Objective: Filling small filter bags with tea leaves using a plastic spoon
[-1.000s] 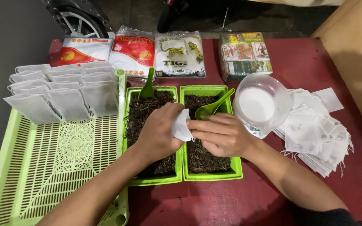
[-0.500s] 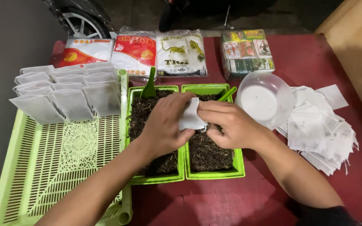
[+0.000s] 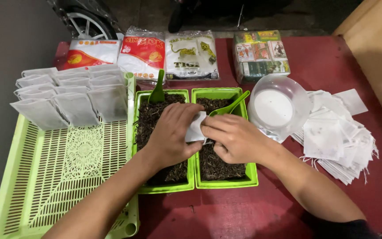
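Both hands meet over two green trays of dark loose tea leaves. My left hand (image 3: 173, 135) and my right hand (image 3: 233, 139) together pinch a small white filter bag (image 3: 196, 128) between them, above the seam of the left tray (image 3: 164, 188) and the right tray (image 3: 226, 181). A green scoop (image 3: 158, 90) stands in the left tray's far end. Another green scoop (image 3: 231, 106) lies in the right tray, just beyond my right hand.
A light green slatted basket (image 3: 63, 177) at left holds rows of filled white bags (image 3: 71, 95) along its far side. A clear plastic bowl (image 3: 277, 106) and a pile of empty white bags (image 3: 337, 137) lie at right. Sealed packets (image 3: 144, 53) and a box (image 3: 259, 55) line the red table's far edge.
My hands have stayed over the trays, working the white bag between the fingers. The bag has shifted slightly and the right hand now covers more of it.
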